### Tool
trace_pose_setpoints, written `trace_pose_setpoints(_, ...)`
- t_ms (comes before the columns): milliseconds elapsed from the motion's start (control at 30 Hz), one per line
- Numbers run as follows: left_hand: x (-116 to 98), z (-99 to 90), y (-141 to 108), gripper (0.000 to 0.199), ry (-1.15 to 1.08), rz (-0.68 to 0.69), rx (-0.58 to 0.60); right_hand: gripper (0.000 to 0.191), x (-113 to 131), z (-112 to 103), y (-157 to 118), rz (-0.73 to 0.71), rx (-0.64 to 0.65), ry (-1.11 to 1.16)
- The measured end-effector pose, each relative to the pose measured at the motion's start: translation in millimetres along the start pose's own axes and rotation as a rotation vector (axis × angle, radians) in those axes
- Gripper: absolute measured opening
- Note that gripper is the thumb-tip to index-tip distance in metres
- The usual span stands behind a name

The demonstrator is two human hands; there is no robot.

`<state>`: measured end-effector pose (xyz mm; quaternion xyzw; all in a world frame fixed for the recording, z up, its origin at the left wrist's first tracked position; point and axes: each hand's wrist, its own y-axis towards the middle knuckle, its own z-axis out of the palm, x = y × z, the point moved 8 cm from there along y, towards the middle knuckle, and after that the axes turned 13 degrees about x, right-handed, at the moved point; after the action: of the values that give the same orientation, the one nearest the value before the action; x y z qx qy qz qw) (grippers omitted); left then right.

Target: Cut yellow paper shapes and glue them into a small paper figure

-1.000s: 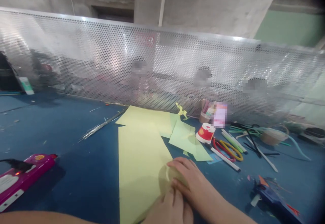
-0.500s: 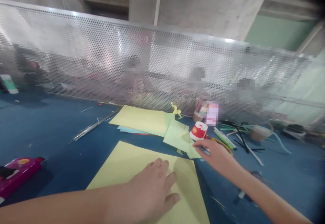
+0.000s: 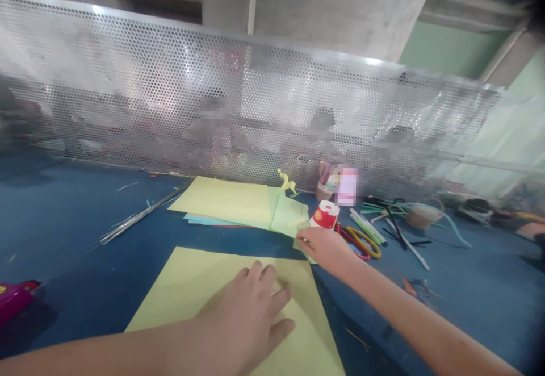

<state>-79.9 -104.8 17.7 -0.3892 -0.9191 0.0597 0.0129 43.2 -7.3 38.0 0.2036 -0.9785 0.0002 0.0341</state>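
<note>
My left hand (image 3: 255, 308) lies on a large sheet of yellow paper (image 3: 183, 285) with its fingers spread, holding nothing. My right hand (image 3: 326, 248) reaches past the sheet's far right corner, thumb and fingers drawn together in a pinch. Its fingertips are at the lower edge of the pale green paper (image 3: 289, 214); what they hold, if anything, is too small to make out. Just beyond the right hand stands an upturned red and white paper cup (image 3: 325, 214). To its right lie scissors (image 3: 363, 241) with yellow and red handles.
Farther back lies a stack of yellow paper (image 3: 221, 200), blue sheets under it. A yellow paper cutout (image 3: 287, 183) leans near the perforated metal screen (image 3: 170, 97). Thin metal wires (image 3: 136, 220) and a magenta tool (image 3: 17, 302) are at left; pipe cleaners (image 3: 400, 231) at right.
The right hand has moved left from beside the cup to the pale green paper's lower edge, uncovering the scissors. The left hand stays on the yellow sheet. The view has shifted slightly right.
</note>
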Motion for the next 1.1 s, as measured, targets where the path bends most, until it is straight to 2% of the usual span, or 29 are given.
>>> trace_pose_setpoints(167,-5.2,-7.5,6.3,0.042,-0.019,-0.010,0.062,0.025,-6.5,-25.5,16.5,0.101,-0.165,0.061)
trace_pose_setpoints(267,-6.9,-7.0,9.3,0.041,-0.079,-0.006,0.045,0.026,0.7,-32.1,28.4,0.058,-0.204,0.117)
trace_pose_setpoints(333,-6.2,-5.1,10.7,0.048,-0.158,0.048,0.019,0.026,-1.3,-39.7,29.2,0.035,-0.227,0.133)
trace_pose_setpoints(400,-7.4,0.4,12.0,0.058,-0.233,0.167,0.060,0.026,-17.2,-54.3,21.2,0.069,-0.299,0.123)
trace_pose_setpoints(467,-8.3,5.4,12.3,0.062,-0.288,0.278,0.122,0.032,-44.7,-70.3,7.4,0.153,-0.404,0.094)
trace_pose_setpoints(533,-6.5,7.4,12.9,0.062,-0.318,0.308,0.149,0.057,-77.7,-78.0,-6.4,0.299,-0.487,0.057)
trace_pose_setpoints(600,-4.7,7.8,13.5,0.062,-0.324,0.276,0.146,0.074,-104.5,-65.0,-7.4,0.358,-0.408,0.159)
trace_pose_setpoints(667,-5.2,7.3,12.9,0.062,-0.315,0.229,0.127,0.069,-113.8,-47.3,-2.3,0.316,-0.327,0.225)
trace_pose_setpoints(733,-6.2,6.9,11.0,0.062,-0.310,0.191,0.102,0.054,-113.0,-34.4,2.9,0.256,-0.279,0.262)
trace_pose_setpoints(800,-6.1,7.8,8.8,0.062,-0.318,0.169,0.089,0.043,-111.9,-34.2,2.8,0.252,-0.294,0.287)
trace_pose_setpoints(900,-1.7,9.7,7.9,0.063,-0.340,0.164,0.075,0.050,-113.3,-61.0,-11.7,0.327,-0.461,0.321)
trace_pose_setpoints(967,5.7,8.2,10.2,0.059,-0.377,0.154,0.038,0.059,-107.7,-82.1,-24.5,0.286,-0.573,0.470)
trace_pose_setpoints(1000,11.3,6.1,12.3,0.054,-0.415,0.142,0.005,0.061,-100.4,-87.3,-27.3,0.218,-0.557,0.590)
trace_pose_setpoints(1067,27.5,0.2,17.2,0.043,-0.547,0.093,-0.091,0.054,-75.0,-82.8,-27.3,0.123,-0.333,0.730)
trace_pose_setpoints(1100,38.0,-2.6,19.6,0.037,-0.640,0.057,-0.150,0.050,-61.2,-79.5,-30.9,0.100,-0.264,0.767)
